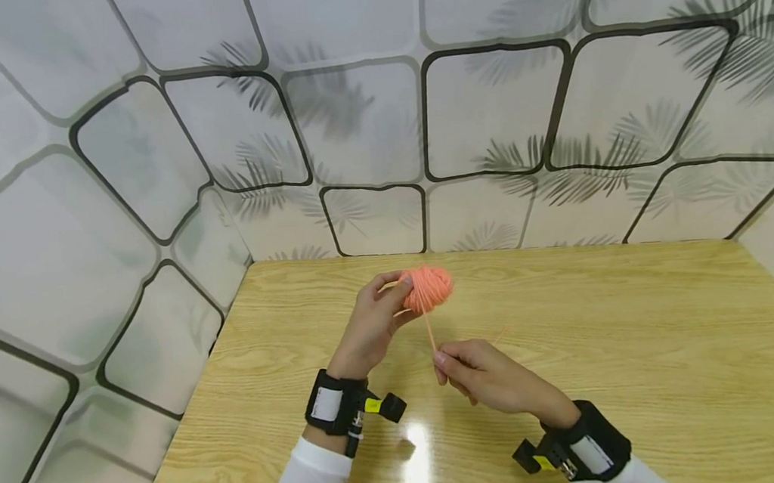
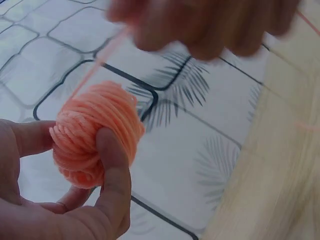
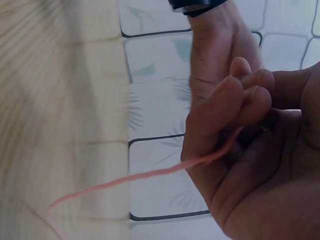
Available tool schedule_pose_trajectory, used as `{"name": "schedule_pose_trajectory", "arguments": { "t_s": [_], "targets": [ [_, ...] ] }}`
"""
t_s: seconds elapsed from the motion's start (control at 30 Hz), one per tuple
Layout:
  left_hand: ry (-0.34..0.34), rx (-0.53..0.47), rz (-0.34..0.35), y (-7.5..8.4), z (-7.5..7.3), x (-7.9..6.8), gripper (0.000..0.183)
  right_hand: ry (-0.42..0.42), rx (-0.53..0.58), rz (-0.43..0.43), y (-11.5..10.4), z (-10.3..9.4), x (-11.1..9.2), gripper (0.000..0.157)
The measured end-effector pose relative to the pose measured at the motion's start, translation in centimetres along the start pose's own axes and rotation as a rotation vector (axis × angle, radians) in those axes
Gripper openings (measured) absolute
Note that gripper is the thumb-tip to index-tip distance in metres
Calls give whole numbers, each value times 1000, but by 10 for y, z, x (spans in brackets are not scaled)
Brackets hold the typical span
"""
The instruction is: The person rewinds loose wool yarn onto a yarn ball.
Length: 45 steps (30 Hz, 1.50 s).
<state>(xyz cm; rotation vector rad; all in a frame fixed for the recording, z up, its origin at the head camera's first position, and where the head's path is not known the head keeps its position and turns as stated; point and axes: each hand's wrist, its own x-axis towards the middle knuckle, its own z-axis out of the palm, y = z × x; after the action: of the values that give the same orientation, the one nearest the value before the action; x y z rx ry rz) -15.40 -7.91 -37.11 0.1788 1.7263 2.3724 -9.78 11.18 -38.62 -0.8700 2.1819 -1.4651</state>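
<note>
A coral-pink ball of yarn (image 1: pixel 429 287) is held above the table by my left hand (image 1: pixel 374 322). In the left wrist view, the thumb presses on the near side of the ball (image 2: pixel 102 120) and the other fingers support it from behind and below. My right hand (image 1: pixel 489 374) is lower and to the right, pinching the yarn strand (image 1: pixel 430 332) that runs taut from the ball. In the right wrist view, the strand's loose tail (image 3: pixel 130 177) leaves the curled fingers of the right hand (image 3: pixel 260 165) and bends downward at left.
A light wood-grain table (image 1: pixel 641 343) lies under both hands. Pale wall covering (image 1: pixel 493 112) with dark outlines and leaf prints stands behind it and along the left. Black wrist straps with small cameras (image 1: pixel 392 408) sit on both wrists.
</note>
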Motion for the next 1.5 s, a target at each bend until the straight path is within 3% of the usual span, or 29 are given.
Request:
{"name": "schedule_pose_trajectory", "arguments": {
  "t_s": [0.17,0.57,0.7,0.87,1.03,1.17,1.27,1.5],
  "targets": [
    [-130,-86,-25,7,-1,-4,52,-10,59,4,14,-5,3,37],
    [-369,-109,-37,16,0,-17,43,30,131,121,36,-25,12,45],
    [-475,26,-57,18,0,-23,40,72,159,122,39,-37,16,38],
    [-548,316,-35,18,3,-27,35,127,142,154,31,-53,21,44],
    [-451,579,-17,11,6,-28,30,188,54,128,10,-65,26,51],
    [-308,644,-27,8,9,-28,35,205,-26,104,-10,-69,24,47],
    [-186,611,-8,6,8,-25,39,196,-73,72,-22,-67,21,43],
    [17,342,21,2,6,-10,45,141,-108,-20,-39,-51,13,34]
  ]
}}
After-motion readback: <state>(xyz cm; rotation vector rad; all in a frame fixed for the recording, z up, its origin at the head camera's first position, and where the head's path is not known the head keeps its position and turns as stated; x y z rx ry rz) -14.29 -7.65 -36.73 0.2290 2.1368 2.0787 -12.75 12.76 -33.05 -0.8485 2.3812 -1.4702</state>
